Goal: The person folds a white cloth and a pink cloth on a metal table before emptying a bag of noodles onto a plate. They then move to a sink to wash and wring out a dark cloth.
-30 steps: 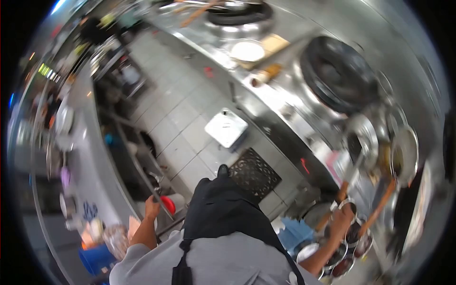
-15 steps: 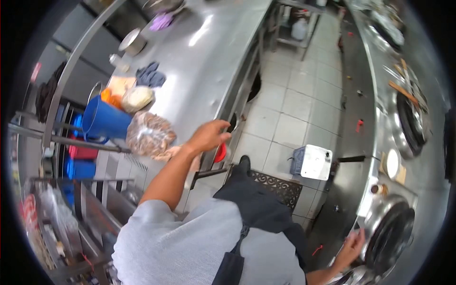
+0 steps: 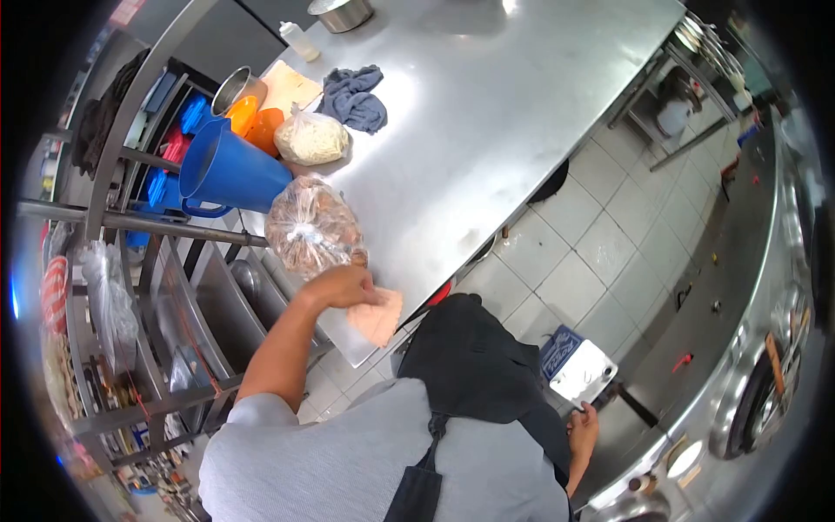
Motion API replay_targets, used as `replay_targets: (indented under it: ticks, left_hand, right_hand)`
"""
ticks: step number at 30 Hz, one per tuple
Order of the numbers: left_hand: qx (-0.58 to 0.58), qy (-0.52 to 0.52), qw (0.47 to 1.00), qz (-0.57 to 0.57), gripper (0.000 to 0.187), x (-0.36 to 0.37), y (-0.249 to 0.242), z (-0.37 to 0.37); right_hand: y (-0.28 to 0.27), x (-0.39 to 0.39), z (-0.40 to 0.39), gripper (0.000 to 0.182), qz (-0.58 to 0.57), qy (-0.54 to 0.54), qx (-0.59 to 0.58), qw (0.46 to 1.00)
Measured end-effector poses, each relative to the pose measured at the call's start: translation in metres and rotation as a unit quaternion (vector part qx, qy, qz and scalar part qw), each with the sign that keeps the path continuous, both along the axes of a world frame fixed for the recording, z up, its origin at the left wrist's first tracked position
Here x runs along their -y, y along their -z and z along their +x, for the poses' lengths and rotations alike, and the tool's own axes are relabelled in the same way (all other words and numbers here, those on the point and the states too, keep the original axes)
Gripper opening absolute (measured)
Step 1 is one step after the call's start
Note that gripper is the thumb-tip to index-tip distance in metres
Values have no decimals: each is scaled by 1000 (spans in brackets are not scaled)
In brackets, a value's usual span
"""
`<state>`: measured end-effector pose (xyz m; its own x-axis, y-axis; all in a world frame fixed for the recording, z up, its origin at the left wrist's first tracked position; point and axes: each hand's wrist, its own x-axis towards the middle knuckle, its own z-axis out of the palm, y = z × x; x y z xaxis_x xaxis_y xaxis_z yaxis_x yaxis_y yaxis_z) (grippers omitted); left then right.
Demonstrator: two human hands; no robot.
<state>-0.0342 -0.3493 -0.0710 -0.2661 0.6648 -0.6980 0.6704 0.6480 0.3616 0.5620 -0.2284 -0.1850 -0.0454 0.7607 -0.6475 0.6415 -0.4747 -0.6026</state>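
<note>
My left hand (image 3: 342,286) is at the near corner of the steel table, its fingers bent down and closed on a peach-coloured cloth (image 3: 377,317). Right beside that hand sits a knotted clear plastic bag (image 3: 311,224) with brown contents. Behind it are a blue pitcher (image 3: 228,165), a bag of pale shredded food (image 3: 311,139) and an orange container (image 3: 263,130). My right hand (image 3: 584,430) hangs low on the right with loosely parted fingers and nothing visible in it. From this angle it appears close to a white-topped blue container (image 3: 581,372) on the floor.
The steel table (image 3: 487,130) also bears a dark grey cloth (image 3: 353,97), a squeeze bottle (image 3: 299,41) and metal pots. A metal rack (image 3: 187,296) stands at left. Along the right runs a stove counter (image 3: 696,409) with woks. Tiled floor (image 3: 578,270) lies between.
My view has turned toward the table. My left hand has come down from above the table edge onto the peach cloth. My right hand has moved away from the stove counter's edge.
</note>
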Motion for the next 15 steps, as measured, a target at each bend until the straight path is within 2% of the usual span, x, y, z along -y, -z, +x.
replay_targets:
  ticks: [1, 3, 4, 5, 6, 7, 8, 9, 10, 11, 13, 14, 15]
  left_hand:
    - [-4, -9, 1000, 0, 39, -1, 5, 6]
    - [-89, -35, 991, -96, 47, -7, 13, 20]
    - [-100, -27, 991, -86, 50, -6, 14, 24]
    - [-100, -47, 990, -90, 50, -6, 15, 36]
    - [-166, -111, 980, -22, 50, 0, 16, 57]
    - [-235, -171, 956, 41, 51, 6, 14, 79]
    - [-274, -196, 938, 80, 48, 9, 17, 102]
    - [-286, -213, 931, 83, 48, 11, 25, 118]
    - [-342, -216, 901, 159, 48, 23, 37, 141]
    - [-395, -215, 864, 228, 48, 37, 51, 160]
    - [-388, -255, 862, 205, 48, 39, 55, 181]
    - [-396, -271, 849, 220, 46, 35, 53, 187]
    - [-403, -286, 836, 238, 44, 29, 51, 194]
  right_hand:
    - [10, -11, 2, 34, 0, -9, -4, 1000]
    - [29, -37, 7, 32, -25, -24, -22, 999]
    - [39, -54, 11, 32, -11, -110, 16, 994]
    - [63, -71, 16, 32, -12, -130, 14, 991]
    - [105, -87, 33, 31, 125, -208, -48, 969]
    - [140, -101, 50, 30, 254, -278, -120, 919]
    - [174, -115, 78, 30, 248, -298, -124, 914]
    - [212, -139, 87, 31, 149, -311, -117, 931]
    - [229, -162, 90, 32, 44, -326, -104, 939]
    - [182, -190, 69, 32, 42, -345, -108, 932]
    - [106, -241, 5, 36, -137, -198, -66, 968]
    - [113, -258, 2, 40, -152, -168, -52, 973]
    - [108, -279, -1, 40, -154, -181, -50, 970]
